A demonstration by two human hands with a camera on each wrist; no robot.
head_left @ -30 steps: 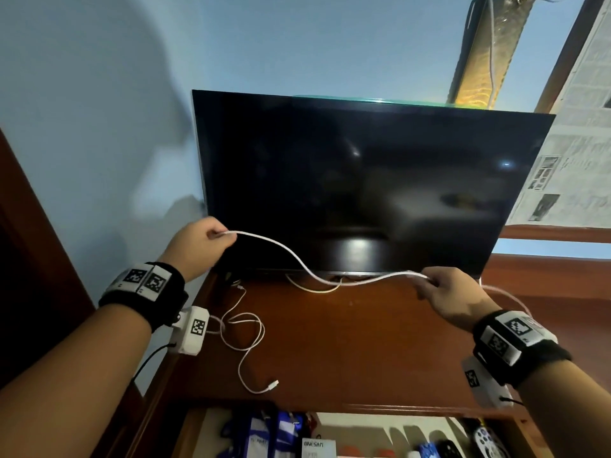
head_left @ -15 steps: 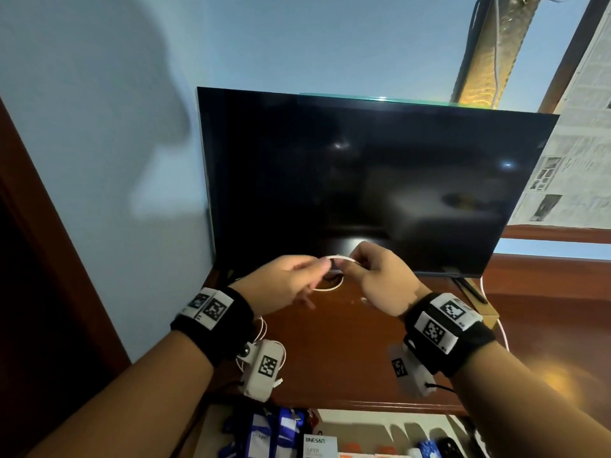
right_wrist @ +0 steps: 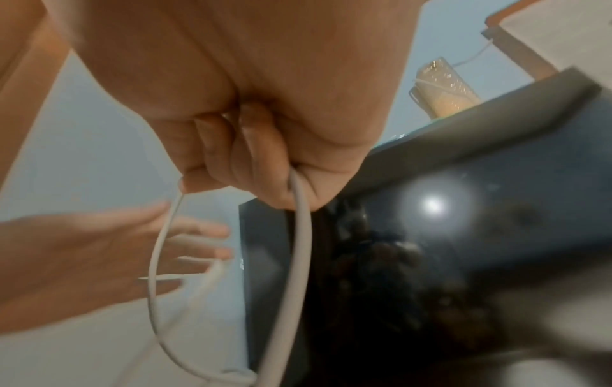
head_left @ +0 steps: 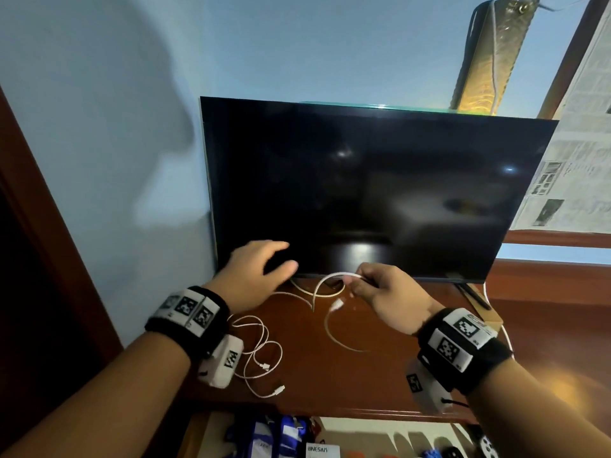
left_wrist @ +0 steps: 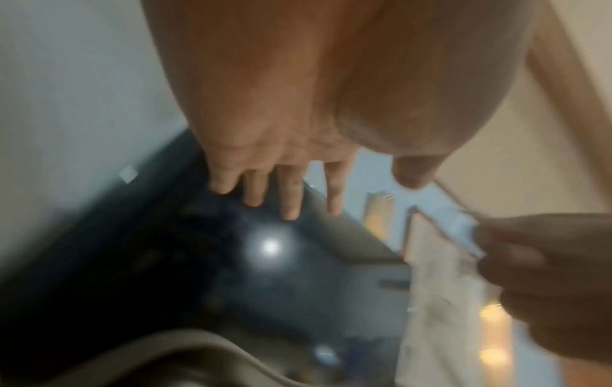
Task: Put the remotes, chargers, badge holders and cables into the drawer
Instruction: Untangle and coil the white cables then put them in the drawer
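So my right hand (head_left: pixel 390 299) has its fingers curled tight round the white cable (head_left: pixel 334 277), a doubled-over loop of it pinched between thumb and fingers. In the right wrist view you can see both strands dropping out of the fist and curving down into a loop below. One plug end dangles just under the grip, and a loose tail of the cable sweeps across the wooden shelf (head_left: pixel 380 385) beneath my hand.

Just to the left of that, my left hand (head_left: pixel 254 276) is up off the shelf with fingers spread and straight, holding nothing, not touching the cable as far as I can tell. The left wrist view is pretty blurry, but the fingers clearly fan out.

Further left and nearer to me, a second white cable (head_left: pixel 261 355) lies in loose coils on the shelf. Behind both hands sits the dark TV (head_left: pixel 380 180). Below the shelf edge, nearest me, the open drawer (head_left: pixel 363 434) already has blue and white stuff in it.
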